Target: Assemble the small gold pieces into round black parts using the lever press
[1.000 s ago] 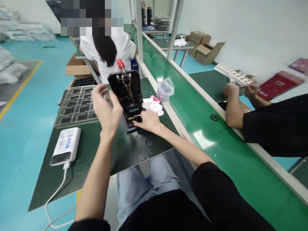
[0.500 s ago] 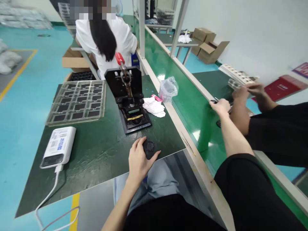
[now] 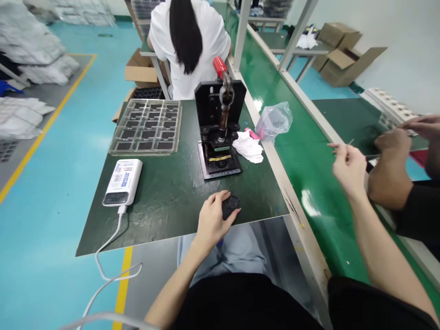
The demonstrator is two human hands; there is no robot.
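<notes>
The left hand (image 3: 210,220) rests on a small black round part (image 3: 230,206) near the press jig (image 3: 220,133), while the right hand (image 3: 348,166) hovers with loose fingers over the green conveyor (image 3: 309,183)
</notes>
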